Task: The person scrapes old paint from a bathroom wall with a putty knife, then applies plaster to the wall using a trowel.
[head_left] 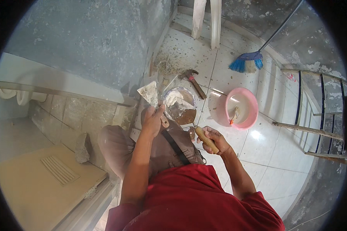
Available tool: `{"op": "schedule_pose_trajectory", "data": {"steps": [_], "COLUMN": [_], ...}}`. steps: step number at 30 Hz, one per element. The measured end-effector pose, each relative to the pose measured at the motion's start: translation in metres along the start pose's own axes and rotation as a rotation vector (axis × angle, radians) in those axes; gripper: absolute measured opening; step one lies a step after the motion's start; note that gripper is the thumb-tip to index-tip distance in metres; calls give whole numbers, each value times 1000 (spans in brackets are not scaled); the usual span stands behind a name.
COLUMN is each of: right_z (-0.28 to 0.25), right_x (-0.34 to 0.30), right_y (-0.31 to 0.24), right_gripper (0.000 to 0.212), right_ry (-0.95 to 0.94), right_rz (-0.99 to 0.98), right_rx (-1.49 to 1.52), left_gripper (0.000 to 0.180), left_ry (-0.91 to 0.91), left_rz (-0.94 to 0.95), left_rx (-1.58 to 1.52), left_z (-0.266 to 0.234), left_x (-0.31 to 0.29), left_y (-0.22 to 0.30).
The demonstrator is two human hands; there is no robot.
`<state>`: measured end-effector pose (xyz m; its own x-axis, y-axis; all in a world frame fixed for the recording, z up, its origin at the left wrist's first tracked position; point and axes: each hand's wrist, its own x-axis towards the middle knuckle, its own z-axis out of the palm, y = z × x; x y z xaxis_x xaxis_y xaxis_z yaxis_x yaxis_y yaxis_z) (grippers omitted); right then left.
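Observation:
My left hand point(153, 121) is closed around a putty knife point(149, 93), its wide blade coated with white paste and pointing up and away from me. In my right hand point(215, 140) is the wooden handle of a trowel point(205, 139). The trowel's metal blade reaches over the near side of a round bucket point(194, 94). White plaster point(177, 96) lies in the bucket, heaped toward its far side. The putty knife is just left of the bucket, apart from the trowel. My knees are bent close to the bucket.
A claw hammer point(197, 86) lies beyond the bucket among debris. A pink basin point(253, 111) with cloudy water and a tool stands right. Farther off are a blue broom point(247, 62), a ladder point(316, 131) and pale legs point(216, 27) of a stand. A stone point(82, 148) sits left.

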<state>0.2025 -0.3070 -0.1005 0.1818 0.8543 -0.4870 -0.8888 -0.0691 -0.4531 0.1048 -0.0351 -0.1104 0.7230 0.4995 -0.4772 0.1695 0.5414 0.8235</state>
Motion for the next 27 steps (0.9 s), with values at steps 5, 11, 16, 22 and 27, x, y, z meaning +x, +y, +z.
{"op": "schedule_pose_trajectory", "data": {"steps": [5,11,16,22,27], "right_z": [2,-10,-9,26,103], "right_x": [2,7,16,32,68], "right_y": [-1,5,7,-14,-78], "right_gripper": [24,27,33,40,39], "right_ry": [6,-97,-173,-279,-368], "right_rz": [-40,-78,-143,-281,-494], "right_rx": [-96,-11,89,-10,-62], "left_gripper": [27,25,18,27,21], "left_ry": [-1,32,8,59,40], "left_rz": [70,35,-38,-18,54], "left_rx": [52,15,-216,-333,-301], "left_z": [0,1,5,-21,-27], "left_x": [3,7,-2,-12,-19], "left_y": [6,12,39,36,36]}}
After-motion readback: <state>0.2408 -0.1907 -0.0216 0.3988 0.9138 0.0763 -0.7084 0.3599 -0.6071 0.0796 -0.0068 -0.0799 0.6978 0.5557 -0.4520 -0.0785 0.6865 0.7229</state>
